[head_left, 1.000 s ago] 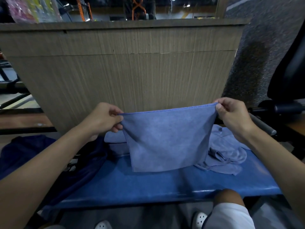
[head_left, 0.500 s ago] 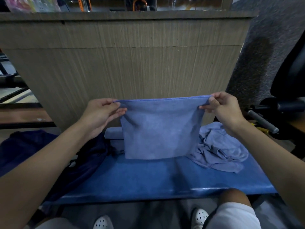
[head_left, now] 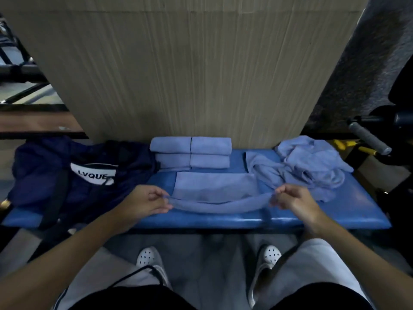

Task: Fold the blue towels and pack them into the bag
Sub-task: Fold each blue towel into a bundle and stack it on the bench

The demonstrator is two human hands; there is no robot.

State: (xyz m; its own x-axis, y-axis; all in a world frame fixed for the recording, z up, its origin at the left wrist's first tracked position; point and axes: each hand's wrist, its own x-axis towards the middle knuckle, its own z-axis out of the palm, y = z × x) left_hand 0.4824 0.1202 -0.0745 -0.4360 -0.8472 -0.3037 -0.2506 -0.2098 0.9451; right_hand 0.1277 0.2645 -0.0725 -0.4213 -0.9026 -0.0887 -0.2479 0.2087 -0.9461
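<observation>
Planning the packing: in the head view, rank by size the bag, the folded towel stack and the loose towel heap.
the bag, clearly largest
the loose towel heap, next
the folded towel stack, smallest
All lie about equally far away.

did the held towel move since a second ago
Yes, downward: the towel hung upright before the panel; now it lies mostly flat on the bench.

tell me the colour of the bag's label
White label with dark lettering, on the navy bag; head view.
</observation>
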